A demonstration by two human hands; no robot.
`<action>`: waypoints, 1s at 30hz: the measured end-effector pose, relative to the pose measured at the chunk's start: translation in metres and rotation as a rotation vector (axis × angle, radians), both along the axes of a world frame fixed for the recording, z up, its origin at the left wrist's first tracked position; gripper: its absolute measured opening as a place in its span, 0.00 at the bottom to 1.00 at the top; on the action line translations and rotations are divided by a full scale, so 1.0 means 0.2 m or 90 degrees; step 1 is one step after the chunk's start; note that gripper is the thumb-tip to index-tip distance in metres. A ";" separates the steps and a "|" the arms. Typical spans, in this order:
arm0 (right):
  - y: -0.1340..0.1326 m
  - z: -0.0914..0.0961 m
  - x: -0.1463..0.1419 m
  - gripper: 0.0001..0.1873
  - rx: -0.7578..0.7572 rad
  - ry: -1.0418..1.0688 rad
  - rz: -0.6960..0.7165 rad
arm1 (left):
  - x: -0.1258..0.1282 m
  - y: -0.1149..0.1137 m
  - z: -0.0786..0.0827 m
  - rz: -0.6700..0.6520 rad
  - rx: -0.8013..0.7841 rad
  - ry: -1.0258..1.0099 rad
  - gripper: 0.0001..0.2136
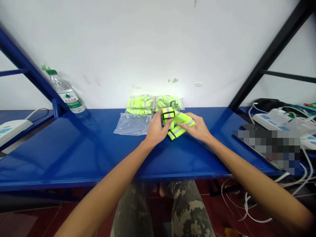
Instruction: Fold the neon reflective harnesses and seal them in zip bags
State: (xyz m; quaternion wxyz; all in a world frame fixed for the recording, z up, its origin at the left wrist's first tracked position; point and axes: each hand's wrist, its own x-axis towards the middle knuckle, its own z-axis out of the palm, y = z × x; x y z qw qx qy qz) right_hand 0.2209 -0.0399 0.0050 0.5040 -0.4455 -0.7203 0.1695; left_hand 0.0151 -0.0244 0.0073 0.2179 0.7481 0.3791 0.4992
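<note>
Both my hands hold a bundle of neon-yellow reflective straps (180, 120) with grey stripes and black trim, just above the blue table. On its left side my left hand (158, 128) is closed, thumb in front, near a folded end with a black band. My right hand (197, 126) pinches the right side between thumb and fingers, and a strap end points down between the hands. Behind my left hand lies a clear plastic bag (132, 125), flat on the table. Against the wall sit two clear bags of similar straps, a left bag (139, 102) and a right bag (169, 101), partly hidden.
A water bottle (67, 93) with a green cap stands at the back left. To the right are a dark flat device (256, 148), partly pixelated, a white power strip (268, 123) and loose cables. Another power strip (14, 128) is at far left. Frame posts flank the table (98, 158).
</note>
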 end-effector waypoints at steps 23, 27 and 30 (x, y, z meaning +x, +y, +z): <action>0.05 0.04 -0.01 0.25 -0.473 0.282 0.239 | -0.07 0.03 0.05 -0.051 0.070 0.275 0.48; 0.07 0.03 -0.02 0.24 -0.505 0.310 0.237 | -0.06 0.03 0.05 -0.049 0.130 0.367 0.48; 0.06 0.02 -0.02 0.23 -0.525 0.319 0.239 | -0.06 0.04 0.06 -0.021 0.181 0.451 0.45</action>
